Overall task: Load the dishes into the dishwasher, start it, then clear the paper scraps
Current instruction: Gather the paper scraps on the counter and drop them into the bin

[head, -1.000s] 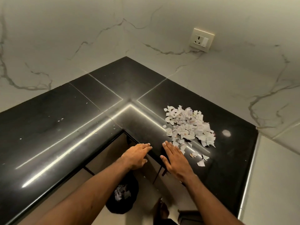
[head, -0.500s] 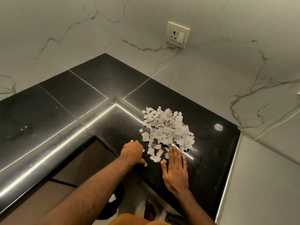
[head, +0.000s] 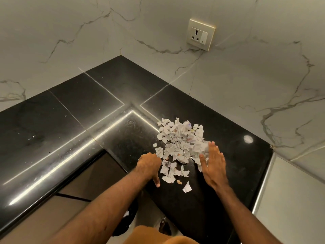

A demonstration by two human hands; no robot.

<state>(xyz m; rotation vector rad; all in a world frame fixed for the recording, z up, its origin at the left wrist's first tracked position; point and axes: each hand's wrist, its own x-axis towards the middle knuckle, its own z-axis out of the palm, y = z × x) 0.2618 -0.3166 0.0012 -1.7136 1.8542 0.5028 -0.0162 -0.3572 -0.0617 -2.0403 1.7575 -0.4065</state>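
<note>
A heap of torn white paper scraps (head: 181, 141) lies on the black stone countertop (head: 52, 129) near its front edge, with a few loose bits (head: 186, 187) trailing toward me. My left hand (head: 149, 164) sits at the heap's left edge, fingers curled under and thumb pointing down at the counter; I see nothing in its grasp. My right hand (head: 213, 166) lies flat with straight fingers against the heap's right side, touching scraps.
The counter forms an L in a marble-walled corner, with a wall socket (head: 200, 36) behind. Below the counter edge, by my left forearm, stands a black bin (head: 123, 224) holding a scrap. A pale side panel (head: 290, 199) borders the counter on the right.
Both hands have moved forward from the counter's edge to flank the heap. The right hand slid up along the right side; scraps at the near edge have spread toward me.
</note>
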